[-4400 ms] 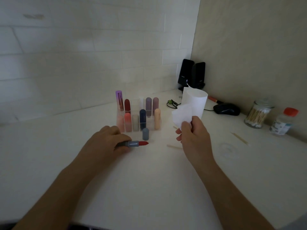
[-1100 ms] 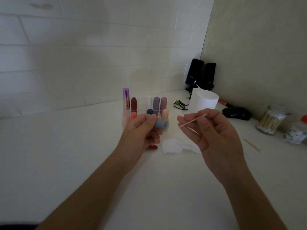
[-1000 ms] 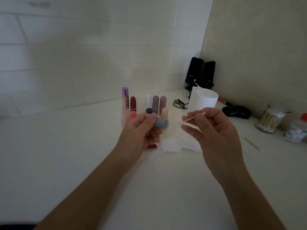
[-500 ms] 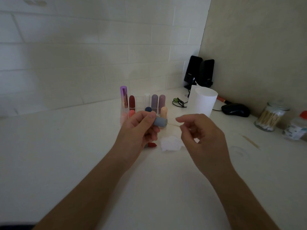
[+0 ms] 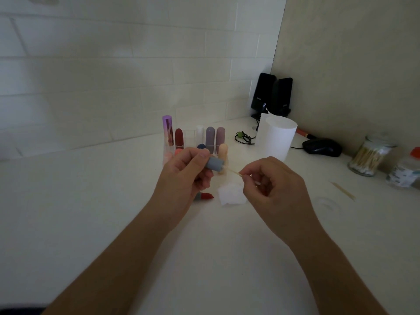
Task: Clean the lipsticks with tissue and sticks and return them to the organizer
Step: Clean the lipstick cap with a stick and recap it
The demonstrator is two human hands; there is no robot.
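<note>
My left hand [image 5: 185,176] holds a grey-blue lipstick cap [image 5: 214,164] with its open end turned to the right. A thin wooden stick [image 5: 234,171] is pinched in my right hand [image 5: 276,186], and its tip reaches the cap's mouth. The uncapped red lipstick [image 5: 204,196] lies on the counter below my left hand. A crumpled white tissue [image 5: 230,194] rests beside it. Behind my hands stands the clear organizer [image 5: 189,137] with several lipsticks upright in it.
A white tissue roll [image 5: 278,138] stands right of the organizer. Black speakers [image 5: 271,95], a black mouse [image 5: 322,147], a jar of cotton swabs [image 5: 369,156] and a red-capped bottle [image 5: 406,170] line the right wall. Another wooden stick [image 5: 343,190] lies on the counter.
My right hand put the tissue down and took up a stick, then brought its tip leftward to the cap. My left hand laid the lipstick down and lifted the cap.
</note>
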